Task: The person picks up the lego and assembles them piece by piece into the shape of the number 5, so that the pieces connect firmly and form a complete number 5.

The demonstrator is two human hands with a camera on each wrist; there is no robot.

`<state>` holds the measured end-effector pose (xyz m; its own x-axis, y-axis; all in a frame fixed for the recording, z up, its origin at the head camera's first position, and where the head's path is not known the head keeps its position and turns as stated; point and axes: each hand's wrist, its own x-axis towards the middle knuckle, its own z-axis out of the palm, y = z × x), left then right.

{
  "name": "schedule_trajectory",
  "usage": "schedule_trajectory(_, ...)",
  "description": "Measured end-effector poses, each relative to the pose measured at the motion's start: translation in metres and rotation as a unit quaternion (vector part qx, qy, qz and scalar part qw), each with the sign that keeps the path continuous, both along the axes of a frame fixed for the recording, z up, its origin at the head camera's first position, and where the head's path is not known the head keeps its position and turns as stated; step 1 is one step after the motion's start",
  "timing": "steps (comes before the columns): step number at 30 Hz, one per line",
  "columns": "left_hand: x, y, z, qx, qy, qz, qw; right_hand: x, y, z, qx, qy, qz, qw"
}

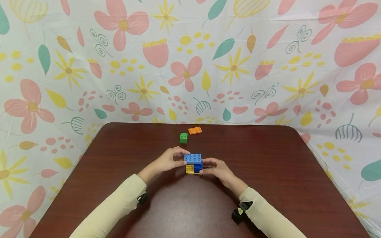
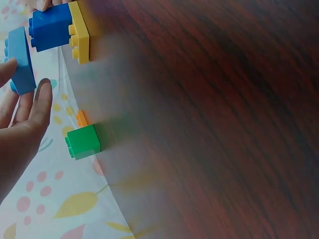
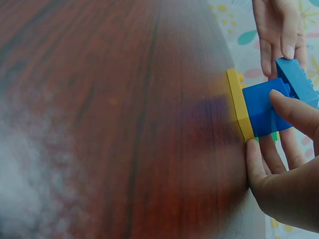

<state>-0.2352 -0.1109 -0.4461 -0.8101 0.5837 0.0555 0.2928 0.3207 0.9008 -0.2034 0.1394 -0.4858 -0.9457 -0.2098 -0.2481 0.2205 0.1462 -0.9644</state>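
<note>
Light-blue eight-stud brick (image 1: 192, 159), pinched by left hand (image 1: 170, 160)
Right hand (image 1: 219, 170) grips dark-blue brick (image 3: 260, 109) on yellow plate (image 1: 189, 169); tilted pressing could seat the upper brick crookedly.

Smooth plastic bricks (image 1: 192, 159); glossy wood-grained tabletop (image 1: 190, 206).

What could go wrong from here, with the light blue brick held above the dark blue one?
The left hand holds the light blue brick at a tilt, so it might join crookedly with the dark blue brick.

The dark blue brick covers only one end of the yellow plate, so pressing above the uncovered end could perhaps tip the stack.
</note>
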Motion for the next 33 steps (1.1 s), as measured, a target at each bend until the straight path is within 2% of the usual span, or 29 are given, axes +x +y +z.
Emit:
schedule_trajectory(17, 0.001, 0.003, -0.003, 0.018, -0.008, -0.034, 0.9992, -0.001, 0.000, 0.000, -0.001, 0.005, -0.004, 1.0000)
schedule_trajectory(24, 0.001, 0.006, -0.007, 0.016, -0.017, -0.015, 0.9996, -0.003, 0.001, 0.000, 0.002, 0.003, 0.003, 1.0000)
schedule_trajectory(29, 0.002, 0.011, -0.010, 0.014, -0.013, 0.008, 0.9998, -0.002, 0.001, -0.001, 0.002, 0.000, 0.005, 1.0000)
schedule_trajectory(33, 0.002, 0.015, -0.010, 0.008, -0.007, 0.013, 0.9999, -0.001, 0.001, -0.001, -0.002, 0.002, 0.006, 1.0000)
